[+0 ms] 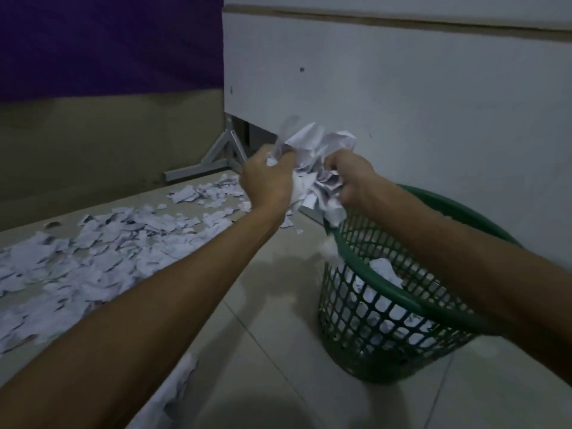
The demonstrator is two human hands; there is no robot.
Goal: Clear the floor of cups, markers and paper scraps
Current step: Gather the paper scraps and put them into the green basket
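Both hands clutch one big bundle of white paper scraps (312, 156) just above the far rim of a green mesh basket (387, 308). My left hand (267, 181) grips the bundle's left side and my right hand (349, 178) its right side. A few scraps hang and drop from the bundle toward the basket. White paper lies inside the basket. A wide spread of torn paper scraps (93, 255) covers the floor to the left. No cups or markers show.
A white panel wall (402, 103) stands right behind the basket. A grey metal bracket foot (216, 156) rests on the floor at the wall's corner. A purple and tan wall (93, 88) closes the left side. Pale floor tiles (278, 366) lie in front.
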